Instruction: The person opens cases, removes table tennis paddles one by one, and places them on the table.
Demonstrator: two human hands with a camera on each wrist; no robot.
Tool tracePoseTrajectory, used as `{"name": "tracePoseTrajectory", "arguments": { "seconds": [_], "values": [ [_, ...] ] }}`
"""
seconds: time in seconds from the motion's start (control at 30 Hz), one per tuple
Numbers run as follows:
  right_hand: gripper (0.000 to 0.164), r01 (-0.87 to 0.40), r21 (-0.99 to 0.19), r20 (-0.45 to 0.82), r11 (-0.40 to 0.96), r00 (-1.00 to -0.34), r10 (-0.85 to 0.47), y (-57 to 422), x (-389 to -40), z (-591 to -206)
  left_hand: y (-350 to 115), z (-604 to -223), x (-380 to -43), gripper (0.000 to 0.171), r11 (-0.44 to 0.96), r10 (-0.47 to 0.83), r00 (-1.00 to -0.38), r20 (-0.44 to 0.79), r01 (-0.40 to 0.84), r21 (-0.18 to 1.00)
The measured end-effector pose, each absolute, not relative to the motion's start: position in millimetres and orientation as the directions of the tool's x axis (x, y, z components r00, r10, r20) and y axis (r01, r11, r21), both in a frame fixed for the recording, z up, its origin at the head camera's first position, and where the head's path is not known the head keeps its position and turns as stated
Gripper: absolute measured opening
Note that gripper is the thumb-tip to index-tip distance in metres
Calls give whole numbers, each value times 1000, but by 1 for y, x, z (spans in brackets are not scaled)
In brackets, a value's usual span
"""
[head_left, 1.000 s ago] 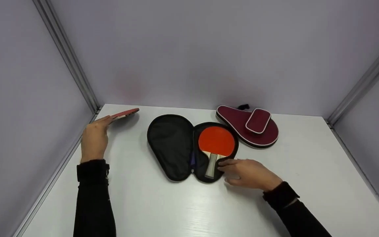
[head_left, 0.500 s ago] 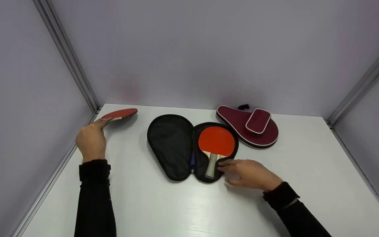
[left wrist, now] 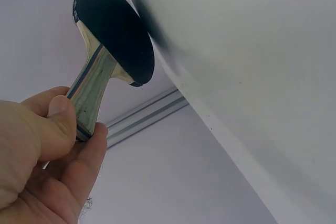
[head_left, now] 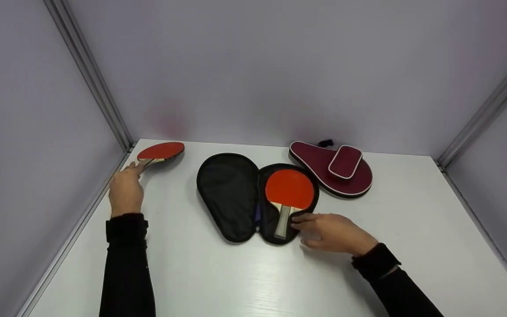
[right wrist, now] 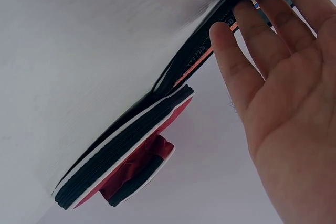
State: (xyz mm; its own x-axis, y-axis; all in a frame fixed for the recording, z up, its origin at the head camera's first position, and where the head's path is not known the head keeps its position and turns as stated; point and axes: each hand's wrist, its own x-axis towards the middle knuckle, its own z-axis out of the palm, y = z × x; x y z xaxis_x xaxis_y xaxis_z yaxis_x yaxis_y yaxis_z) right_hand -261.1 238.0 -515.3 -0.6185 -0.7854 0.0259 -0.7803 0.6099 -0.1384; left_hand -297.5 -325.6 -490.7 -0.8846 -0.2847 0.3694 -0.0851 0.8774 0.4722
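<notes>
A black paddle case (head_left: 231, 193) lies unzipped and spread flat on the white table (head_left: 236, 277). In its right half rests a red paddle (head_left: 289, 190) with a wooden handle. My right hand (head_left: 330, 232) lies beside that handle, its straight fingers (right wrist: 252, 40) touching the case's edge (right wrist: 210, 51). Far left, my left hand (head_left: 126, 189) pinches the wooden handle (left wrist: 89, 90) of a second paddle (head_left: 160, 152), red on top and black (left wrist: 113, 32) underneath, held just over the table's back left corner.
A closed maroon paddle case (head_left: 332, 168) with white piping lies behind and to the right of the open one; it also shows edge-on (right wrist: 126, 156) in the right wrist view. Grey walls enclose the table on three sides. An aluminium rail (head_left: 77, 215) runs along the left edge.
My left hand has tilted the second paddle so its red face shows more fully, and shifted slightly. The right hand and the paddle in the case have stayed still.
</notes>
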Motion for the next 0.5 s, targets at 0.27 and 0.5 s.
{"name": "tracePoseTrajectory", "arguments": {
  "seconds": [0.27,0.5],
  "values": [
    [44,-785,-132,13,606,-612,-790,238,-262,-514,-326,-501,-305,37,861,-312,-887,341,-113,495],
    [43,-785,-136,15,605,-612,-791,238,-259,-511,-330,-511,-305,31,846,-342,-882,323,-140,514]
  ]
}}
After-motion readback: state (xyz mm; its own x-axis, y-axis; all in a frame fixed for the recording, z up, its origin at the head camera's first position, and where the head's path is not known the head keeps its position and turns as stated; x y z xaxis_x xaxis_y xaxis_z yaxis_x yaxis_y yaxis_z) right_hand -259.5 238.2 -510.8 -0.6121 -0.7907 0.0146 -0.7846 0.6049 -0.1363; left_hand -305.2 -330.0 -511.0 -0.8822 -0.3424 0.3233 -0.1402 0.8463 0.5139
